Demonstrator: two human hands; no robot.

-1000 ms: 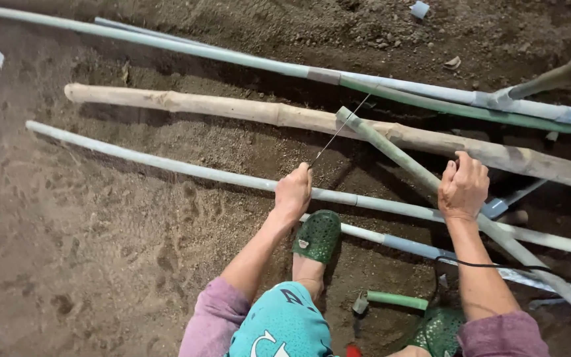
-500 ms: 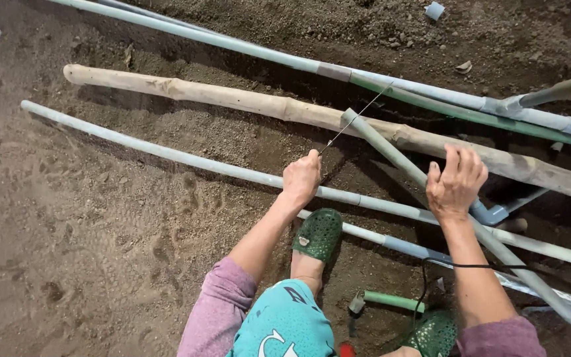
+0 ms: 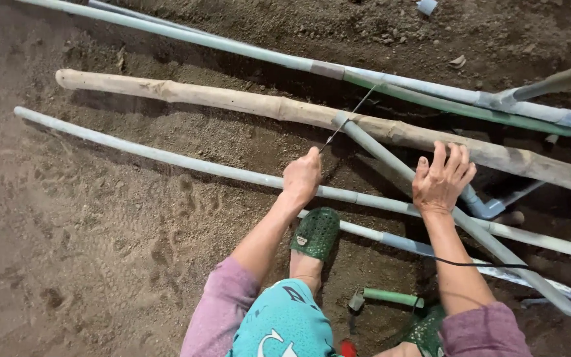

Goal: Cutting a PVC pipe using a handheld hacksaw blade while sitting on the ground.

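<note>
Left hand (image 3: 302,175): clenching around the lower end of a thin saw blade (image 3: 346,119), which is slanting up to the raised end of the angled grey pipe (image 3: 391,158).
Right hand (image 3: 441,178): fingers spread, palm pressing down on that same pipe, not gripping.
Angled grey pipe: lying propped over the wooden pole (image 3: 232,99) and crossing the long grey pipe (image 3: 166,158) on the soil. Probably light, rigid, smooth and somewhat slippery plastic; best steadied close to the blade.
Saw blade: likely springy and prone to buckling; holding near its end seems sensible.
Nearby: green clog (image 3: 315,231), green-handled hammer (image 3: 381,297).
</note>
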